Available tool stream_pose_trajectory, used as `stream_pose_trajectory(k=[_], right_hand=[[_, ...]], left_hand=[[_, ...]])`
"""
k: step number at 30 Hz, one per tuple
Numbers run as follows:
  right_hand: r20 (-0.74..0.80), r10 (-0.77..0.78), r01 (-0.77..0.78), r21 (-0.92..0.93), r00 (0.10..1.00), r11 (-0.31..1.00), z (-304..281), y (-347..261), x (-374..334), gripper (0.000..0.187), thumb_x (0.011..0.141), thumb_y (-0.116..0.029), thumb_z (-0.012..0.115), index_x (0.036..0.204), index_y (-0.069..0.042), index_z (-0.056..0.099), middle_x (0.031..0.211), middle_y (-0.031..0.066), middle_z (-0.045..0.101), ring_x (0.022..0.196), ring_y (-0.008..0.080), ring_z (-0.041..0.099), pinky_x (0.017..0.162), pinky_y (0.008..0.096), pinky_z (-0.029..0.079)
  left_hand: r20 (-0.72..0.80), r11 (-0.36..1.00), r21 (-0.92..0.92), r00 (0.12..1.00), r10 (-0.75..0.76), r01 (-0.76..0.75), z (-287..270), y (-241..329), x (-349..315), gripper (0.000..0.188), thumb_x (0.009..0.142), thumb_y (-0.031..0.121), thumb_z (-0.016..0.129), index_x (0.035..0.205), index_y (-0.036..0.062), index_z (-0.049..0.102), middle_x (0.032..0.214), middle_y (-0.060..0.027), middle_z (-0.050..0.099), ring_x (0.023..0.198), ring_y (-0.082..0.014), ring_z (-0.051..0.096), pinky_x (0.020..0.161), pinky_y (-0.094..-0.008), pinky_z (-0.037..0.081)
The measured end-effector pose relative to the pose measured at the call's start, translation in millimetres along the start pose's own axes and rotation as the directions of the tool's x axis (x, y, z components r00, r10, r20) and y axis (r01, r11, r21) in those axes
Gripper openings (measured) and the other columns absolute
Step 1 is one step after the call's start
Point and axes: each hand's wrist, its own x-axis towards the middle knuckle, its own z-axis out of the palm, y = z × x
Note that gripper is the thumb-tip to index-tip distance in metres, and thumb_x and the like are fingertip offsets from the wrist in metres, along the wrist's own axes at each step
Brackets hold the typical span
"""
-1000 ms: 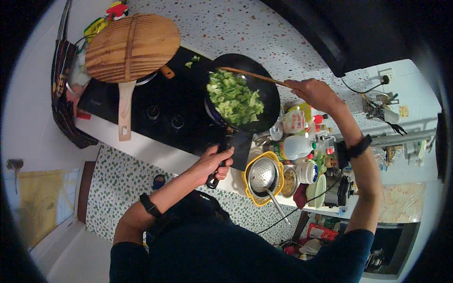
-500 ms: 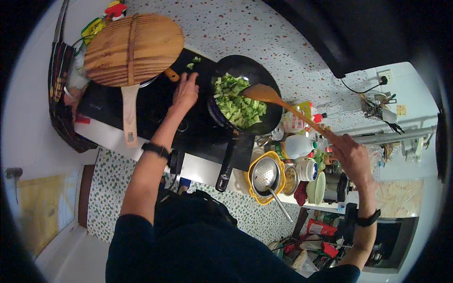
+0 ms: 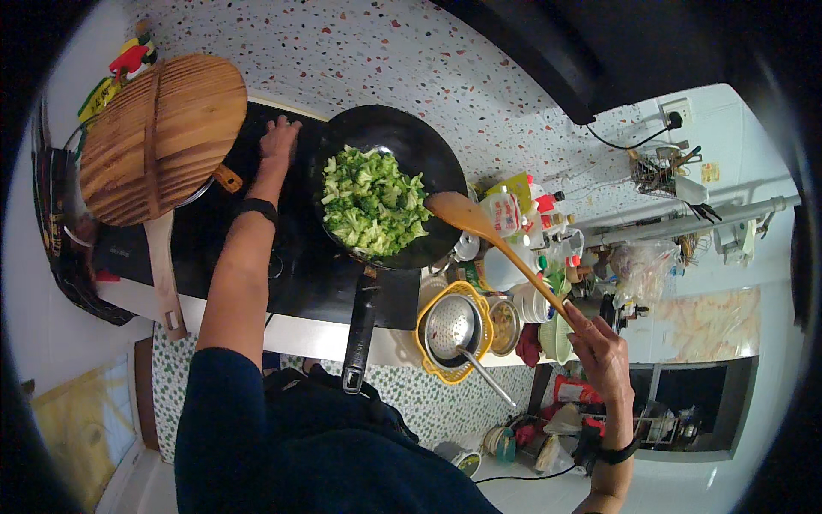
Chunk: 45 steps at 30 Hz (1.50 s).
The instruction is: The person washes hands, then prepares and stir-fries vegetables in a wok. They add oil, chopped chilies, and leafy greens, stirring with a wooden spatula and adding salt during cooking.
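My right hand (image 3: pixel 601 355) grips the end of a long wooden spatula (image 3: pixel 467 216). Its broad head hangs over the right rim of a black wok (image 3: pixel 411 141), clear of the food. Chopped broccoli (image 3: pixel 372 201) fills the near left of the wok, which stands on a black cooktop (image 3: pixel 321 295) with its handle toward me. My left hand (image 3: pixel 279 139) reaches down at the cooktop's back edge, left of the wok. Its fingers are bent together, and whatever they hold is hidden beneath them.
Left on the cooktop, a round wooden lid (image 3: pixel 193 128) covers a pan with a pale handle. Right of the wok stand a yellow basket (image 3: pixel 425 355) with a strainer (image 3: pixel 451 325), a metal bowl (image 3: pixel 503 321) and several bottles. A dark hood (image 3: pixel 514 51) hangs above.
My left hand has moved to the cooktop's back edge, where small green bits lay; they no longer show. The spatula has come off the broccoli toward the wok's right rim. The view has shifted.
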Motion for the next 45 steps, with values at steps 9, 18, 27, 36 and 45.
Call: stream_pose_trajectory(k=[9, 18, 27, 36, 45], right_hand=[[0.084, -0.093, 0.098, -0.055, 0.992, 0.994, -28.1, -14.2, 21.8, 0.043, 0.08, -0.007, 0.061, 0.122, -0.011, 0.057, 0.072, 0.0088, 0.053, 0.061, 0.0253, 0.055, 0.056, 0.0345, 0.045], [0.225, -0.273, 0.349, -0.453, 0.935, 0.82, 9.1, -57.3, 50.2, 0.032, 0.089, -0.023, 0.05, 0.12, -0.022, 0.055, 0.074, 0.0062, 0.06, 0.066, 0.0249, 0.062, 0.057, 0.0368, 0.049], [0.168, -0.401, 0.431, -0.234, 0.901, 0.871, -3.6, -27.3, 85.3, 0.032, 0.084, -0.009, 0.047, 0.113, -0.013, 0.06, 0.086, 0.0142, 0.065, 0.081, 0.029, 0.064, 0.068, 0.0403, 0.051], [0.121, -0.395, 0.404, -0.056, 0.911, 0.913, 37.5, -26.5, 210.7, 0.03, 0.092, -0.023, 0.047, 0.118, -0.011, 0.058, 0.096, 0.0175, 0.065, 0.087, 0.0341, 0.062, 0.081, 0.0401, 0.048], [0.112, -0.566, 0.494, -0.642, 0.817, 0.587, -8.4, -70.4, 108.2, 0.044, 0.089, -0.023, 0.049, 0.133, -0.027, 0.045, 0.076, 0.0083, 0.06, 0.061, 0.0255, 0.062, 0.054, 0.0359, 0.051]], left_hand=[[-0.119, 0.984, -0.175, 0.991, -0.053, 0.032, -23.9, -15.9, -54.6, 0.021, 0.077, 0.006, 0.059, 0.097, 0.0078, 0.055, 0.098, -0.0151, 0.056, 0.091, -0.0338, 0.059, 0.074, -0.0431, 0.048], [-0.241, 0.733, -0.67, 0.968, -0.069, -0.115, -137.5, 58.2, -217.5, 0.021, 0.073, -0.006, 0.059, 0.091, 0.0037, 0.056, 0.084, -0.0086, 0.053, 0.07, -0.02, 0.056, 0.062, -0.0294, 0.047], [-0.479, 0.724, -0.472, 0.836, 0.268, -0.503, -182.3, 137.1, -193.6, 0.019, 0.089, 0.015, 0.054, 0.104, 0.0045, 0.06, 0.087, -0.0087, 0.058, 0.07, -0.0188, 0.059, 0.06, -0.0291, 0.047], [0.626, -0.103, -0.734, 0.728, 0.28, 0.671, -144.2, 120.6, -317.8, 0.031, 0.092, 0.034, 0.054, 0.094, 0.0035, 0.053, 0.072, -0.0059, 0.057, 0.055, -0.0139, 0.055, 0.044, -0.0255, 0.043], [0.597, -0.497, -0.418, 0.642, 0.48, 0.761, -127.9, 138.5, -324.5, 0.019, 0.089, 0.021, 0.058, 0.098, 0.0065, 0.049, 0.066, -0.0005, 0.046, 0.047, -0.0068, 0.039, 0.039, -0.0222, 0.03]])
